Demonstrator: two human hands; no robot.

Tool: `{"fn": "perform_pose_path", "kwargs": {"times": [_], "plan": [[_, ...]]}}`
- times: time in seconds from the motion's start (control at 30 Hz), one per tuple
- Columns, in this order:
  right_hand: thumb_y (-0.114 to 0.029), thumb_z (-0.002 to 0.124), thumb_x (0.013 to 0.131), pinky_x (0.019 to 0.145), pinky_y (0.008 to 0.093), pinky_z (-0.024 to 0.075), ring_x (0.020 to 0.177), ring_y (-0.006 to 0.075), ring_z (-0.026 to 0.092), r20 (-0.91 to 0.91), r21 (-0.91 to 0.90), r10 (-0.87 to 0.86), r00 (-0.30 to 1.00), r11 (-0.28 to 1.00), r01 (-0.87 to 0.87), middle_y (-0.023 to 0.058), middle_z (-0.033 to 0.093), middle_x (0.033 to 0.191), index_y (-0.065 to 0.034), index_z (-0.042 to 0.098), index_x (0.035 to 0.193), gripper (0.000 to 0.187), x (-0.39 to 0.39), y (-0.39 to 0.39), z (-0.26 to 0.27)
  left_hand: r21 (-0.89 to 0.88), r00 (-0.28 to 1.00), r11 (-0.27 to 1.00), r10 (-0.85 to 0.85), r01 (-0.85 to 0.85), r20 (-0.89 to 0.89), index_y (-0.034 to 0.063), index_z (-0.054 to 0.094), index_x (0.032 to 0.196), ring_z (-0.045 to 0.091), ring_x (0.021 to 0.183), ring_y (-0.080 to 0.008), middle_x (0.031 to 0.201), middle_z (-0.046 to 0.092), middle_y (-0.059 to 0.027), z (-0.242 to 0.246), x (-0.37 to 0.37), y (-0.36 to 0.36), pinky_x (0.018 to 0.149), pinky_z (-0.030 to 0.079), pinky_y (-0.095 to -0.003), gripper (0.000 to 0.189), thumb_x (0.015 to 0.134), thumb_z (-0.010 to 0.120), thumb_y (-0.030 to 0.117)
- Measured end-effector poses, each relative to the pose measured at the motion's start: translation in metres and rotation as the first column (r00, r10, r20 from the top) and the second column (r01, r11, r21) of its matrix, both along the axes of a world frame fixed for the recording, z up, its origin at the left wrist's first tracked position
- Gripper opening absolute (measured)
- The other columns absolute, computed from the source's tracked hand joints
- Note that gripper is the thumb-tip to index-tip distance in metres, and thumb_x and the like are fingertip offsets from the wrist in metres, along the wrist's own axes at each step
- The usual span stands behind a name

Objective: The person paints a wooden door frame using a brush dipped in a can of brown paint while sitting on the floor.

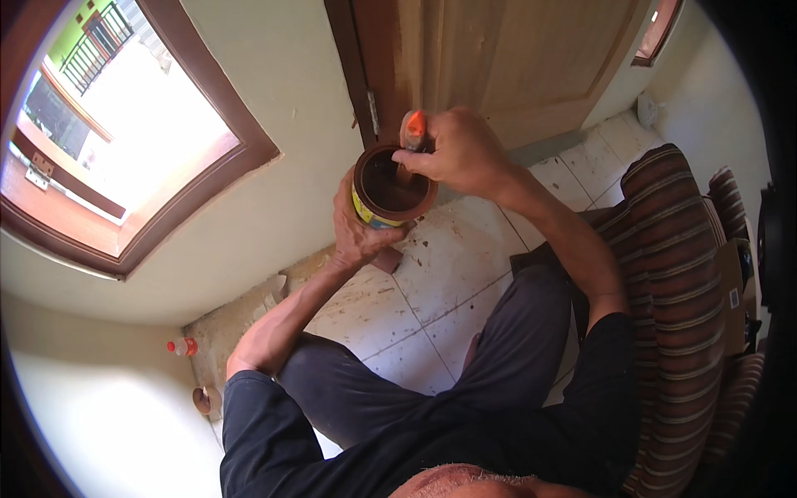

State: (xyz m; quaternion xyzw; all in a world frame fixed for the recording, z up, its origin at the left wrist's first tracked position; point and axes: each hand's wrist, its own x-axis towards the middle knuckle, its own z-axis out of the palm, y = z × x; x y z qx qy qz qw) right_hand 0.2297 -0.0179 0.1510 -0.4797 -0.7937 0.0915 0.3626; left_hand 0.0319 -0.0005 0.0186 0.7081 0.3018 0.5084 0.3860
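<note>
My left hand [361, 233] grips a round paint can [377, 219] from below and the left side, its mouth tipped up towards me. Brown paint coats the rim and inner wall. In my right hand [464, 146] is a paintbrush [416, 127] with an orange handle tip, held upright over the can; its lower end reaches inside the mouth, where the bristles are hard to make out. Beyond both hands stands a wooden door [498, 62], dark brown along its hinge-side edge and paler across the panel.
A framed window [205, 180] opens at the left. A striped sofa [672, 280] stands close on my right. Stained floor tiles [448, 243] lie below the can. By the left wall are a red-capped bottle [182, 347] and a small cup-like container [205, 399].
</note>
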Motion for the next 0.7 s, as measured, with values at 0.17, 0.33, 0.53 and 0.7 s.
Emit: {"fn": "perform_pose_path", "kwargs": {"times": [0.17,0.33,0.53,0.7], "plan": [[-0.014,0.08,0.082,0.059,0.0311,0.0505,0.06,0.0182,0.066,0.0,0.065,-0.089,0.996,0.994,0.089,0.008,0.07,0.069,-0.0034,0.068,0.085,0.017,0.014,-0.001,0.023,0.02,0.999,1.0,-0.013,0.012,0.031,-0.0009,0.047,0.138,0.064,0.114,-0.0253,0.125,0.063,-0.0145,0.0,0.003,0.002,0.101,0.049,-0.0387,0.098,0.054,0.091,0.024],[-0.017,0.083,0.081,0.058,0.0306,0.05,0.059,0.0163,0.065,0.042,0.232,0.017,0.999,0.972,-0.026,0.0077,0.069,0.07,-0.0054,0.068,0.088,0.02,0.023,-0.011,0.036,0.007,0.999,0.999,0.035,-0.035,0.002,-0.0001,0.045,0.138,0.063,0.113,-0.0254,0.123,0.063,-0.0143,-0.011,0.006,0.009,0.101,0.049,-0.0389,0.099,0.055,0.092,0.026],[-0.019,0.083,0.081,0.056,0.0295,0.0471,0.055,0.0153,0.061,0.088,-0.042,0.167,0.982,0.986,-0.164,0.0063,0.068,0.07,-0.0074,0.069,0.089,0.02,0.019,-0.021,0.035,-0.095,0.999,0.995,-0.019,0.022,0.03,0.0009,0.044,0.137,0.062,0.113,-0.0251,0.124,0.062,-0.0139,-0.012,0.013,0.012,0.1,0.049,-0.0387,0.1,0.056,0.095,0.03],[-0.018,0.083,0.083,0.057,0.0276,0.0475,0.06,0.0081,0.061,-0.107,-0.03,0.228,0.968,0.972,-0.232,0.0035,0.068,0.068,-0.005,0.07,0.09,0.02,0.027,-0.01,0.034,-0.064,0.999,0.998,-0.022,0.024,0.024,0.0002,0.043,0.138,0.062,0.114,-0.0246,0.124,0.061,-0.0142,0.001,0.015,0.008,0.1,0.049,-0.0381,0.1,0.058,0.095,0.031]]}}
